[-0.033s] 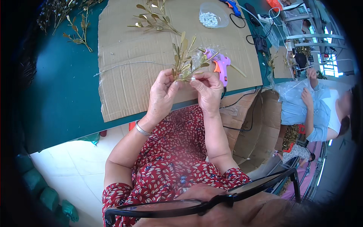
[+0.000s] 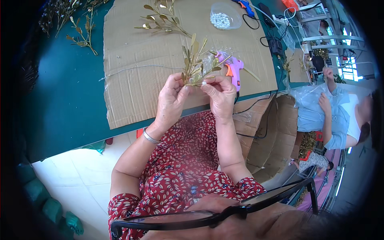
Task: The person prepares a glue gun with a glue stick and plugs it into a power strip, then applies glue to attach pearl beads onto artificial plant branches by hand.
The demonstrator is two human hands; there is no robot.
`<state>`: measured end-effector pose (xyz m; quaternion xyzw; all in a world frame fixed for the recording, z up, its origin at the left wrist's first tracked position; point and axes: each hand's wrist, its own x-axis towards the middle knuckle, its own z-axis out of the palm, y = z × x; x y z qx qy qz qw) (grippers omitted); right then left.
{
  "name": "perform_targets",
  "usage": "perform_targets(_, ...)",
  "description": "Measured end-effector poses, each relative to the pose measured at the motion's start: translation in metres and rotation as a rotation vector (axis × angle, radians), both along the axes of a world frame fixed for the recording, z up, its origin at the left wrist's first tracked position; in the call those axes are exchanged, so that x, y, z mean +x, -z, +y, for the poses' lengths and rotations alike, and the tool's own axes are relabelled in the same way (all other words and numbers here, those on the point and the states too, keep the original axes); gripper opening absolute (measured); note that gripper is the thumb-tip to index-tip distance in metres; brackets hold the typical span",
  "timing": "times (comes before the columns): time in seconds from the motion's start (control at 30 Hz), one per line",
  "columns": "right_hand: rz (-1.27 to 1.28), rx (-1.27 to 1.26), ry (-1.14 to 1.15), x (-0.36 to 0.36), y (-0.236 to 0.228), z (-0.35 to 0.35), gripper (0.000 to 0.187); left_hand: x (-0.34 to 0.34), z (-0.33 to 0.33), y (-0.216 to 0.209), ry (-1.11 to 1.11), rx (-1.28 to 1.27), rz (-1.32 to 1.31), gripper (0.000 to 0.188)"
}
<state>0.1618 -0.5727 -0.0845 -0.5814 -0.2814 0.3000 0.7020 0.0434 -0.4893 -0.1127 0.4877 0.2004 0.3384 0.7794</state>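
Observation:
My left hand [image 2: 172, 98] pinches the lower end of a gold artificial leaf sprig [image 2: 194, 60] above the cardboard's near edge. Its leaves point up and away from me. Close beside it, my right hand [image 2: 221, 98] is closed, with a small white pearl bead [image 2: 204, 83] between thumb and forefinger, right against the sprig's lower stem. Just past my right fingers lies a purple glue gun [image 2: 236, 72] with an orange trigger, its nozzle partly behind the leaves.
A cardboard sheet [image 2: 136, 96] covers part of the green table [image 2: 64, 104]. On it are another gold sprig [image 2: 166, 20] and a clear bowl [image 2: 236, 20] of pearl beads. A blue glue gun [image 2: 247, 8] and cables lie far right. Right of me stands an open carton [image 2: 276, 132]; a co-worker [image 2: 330, 112] is beyond.

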Motion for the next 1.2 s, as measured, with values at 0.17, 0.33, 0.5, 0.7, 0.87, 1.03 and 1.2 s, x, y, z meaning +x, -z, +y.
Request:
perform_targets(0.17,-0.095,-0.035,0.000,0.000,-0.006,0.001,0.015,0.000,0.000,0.001,-0.005,0.009,0.023,0.027)
perform_targets(0.33,-0.103,-0.051,0.011,0.002,-0.006,0.001,0.014,0.001,0.000,-0.003,0.007,0.002,0.022,0.027)
perform_targets(0.5,-0.103,-0.022,-0.036,0.000,-0.009,0.001,0.013,0.000,0.002,-0.007,0.001,-0.055,0.001,0.027)
perform_targets(0.7,-0.182,0.033,-0.058,-0.007,-0.013,0.005,0.014,-0.001,0.000,-0.005,-0.021,-0.045,0.043,0.026)
perform_targets(0.87,-0.290,0.021,-0.064,-0.006,-0.010,0.004,0.014,-0.001,0.000,-0.007,-0.008,-0.063,0.037,0.024)
perform_targets(1.03,-0.261,0.044,-0.071,-0.008,-0.012,0.006,0.014,0.001,-0.001,-0.006,-0.015,-0.108,0.012,0.024)
perform_targets(1.2,-0.279,0.059,-0.072,-0.008,-0.014,0.007,0.013,-0.002,0.003,0.003,0.029,-0.102,-0.018,0.025)
